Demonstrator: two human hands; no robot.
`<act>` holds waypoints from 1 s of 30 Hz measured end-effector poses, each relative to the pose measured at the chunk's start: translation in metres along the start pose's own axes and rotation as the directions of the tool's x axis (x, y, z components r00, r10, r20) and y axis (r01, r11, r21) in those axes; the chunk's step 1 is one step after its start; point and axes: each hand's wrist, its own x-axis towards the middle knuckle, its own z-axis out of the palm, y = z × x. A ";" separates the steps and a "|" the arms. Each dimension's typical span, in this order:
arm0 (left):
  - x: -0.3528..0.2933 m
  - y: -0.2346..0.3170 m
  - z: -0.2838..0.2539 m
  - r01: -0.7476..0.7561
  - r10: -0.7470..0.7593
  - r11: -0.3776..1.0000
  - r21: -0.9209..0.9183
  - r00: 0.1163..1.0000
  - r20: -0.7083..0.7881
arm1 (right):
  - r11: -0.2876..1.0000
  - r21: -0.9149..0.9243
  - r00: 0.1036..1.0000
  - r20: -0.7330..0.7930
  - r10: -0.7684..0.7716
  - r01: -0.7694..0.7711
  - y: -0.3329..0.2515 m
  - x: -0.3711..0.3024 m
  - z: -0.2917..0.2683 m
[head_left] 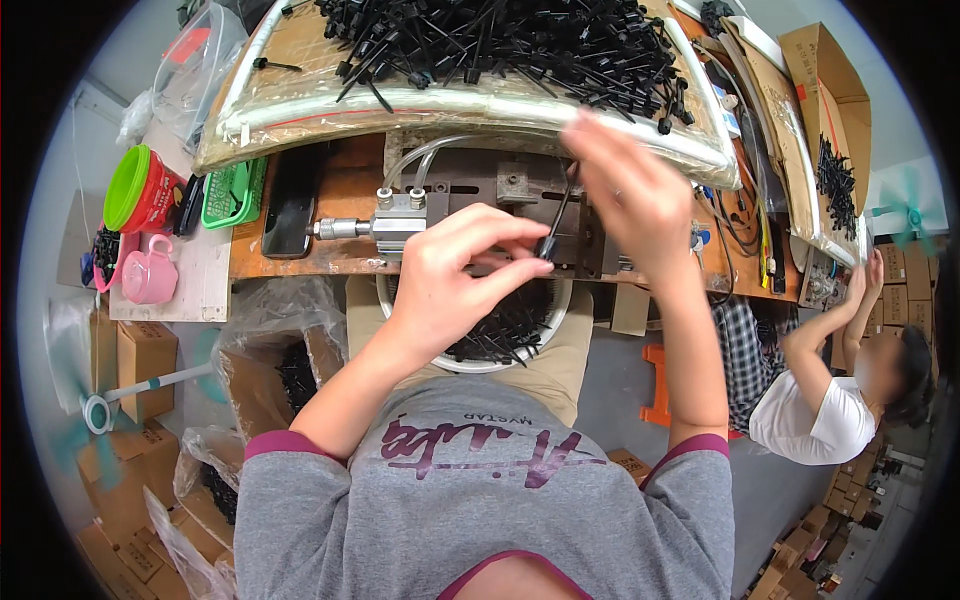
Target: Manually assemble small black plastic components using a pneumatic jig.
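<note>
In my left hand [455,265], thumb and fingertips pinch the thicker end of a thin black stem-like part [560,218], which tilts up and to the right over a metal fixture [513,185]. My right hand [635,195] is raised close to the part's upper end. Motion smears its fingers, so whether it holds anything does not show. Beyond both hands, a heap of similar black parts [500,45] lies on a cardboard tray [290,118] with a white padded rim. Below my left hand, a round white-rimmed container [470,366] on my lap holds more of them.
A metal cylinder [400,228] with clear air tubes stands left of the fixture. Farther left are a dark phone [292,205], a green basket [222,200], a red tub [150,210] and a pink mug [150,275]. At right, a co-worker [825,415] sits by another tray.
</note>
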 end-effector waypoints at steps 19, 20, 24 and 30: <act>-0.021 -0.054 0.024 -0.346 0.089 0.506 0.790 0.932 0.352 | 0.942 -0.196 0.857 0.395 0.331 -0.274 0.106 0.044 0.002; -0.018 -0.053 0.023 -0.363 0.077 0.498 0.788 0.923 0.377 | 0.931 -0.155 0.858 0.360 0.365 -0.331 0.111 0.043 -0.003; -0.019 -0.049 0.026 -0.289 0.016 0.548 0.785 0.942 0.336 | 0.862 0.126 0.861 0.214 0.461 -0.492 0.117 0.032 -0.013; -0.013 -0.038 0.011 -0.109 -0.033 0.841 0.531 0.968 0.251 | 0.976 0.042 0.968 -0.118 0.219 -0.215 0.052 0.020 -0.012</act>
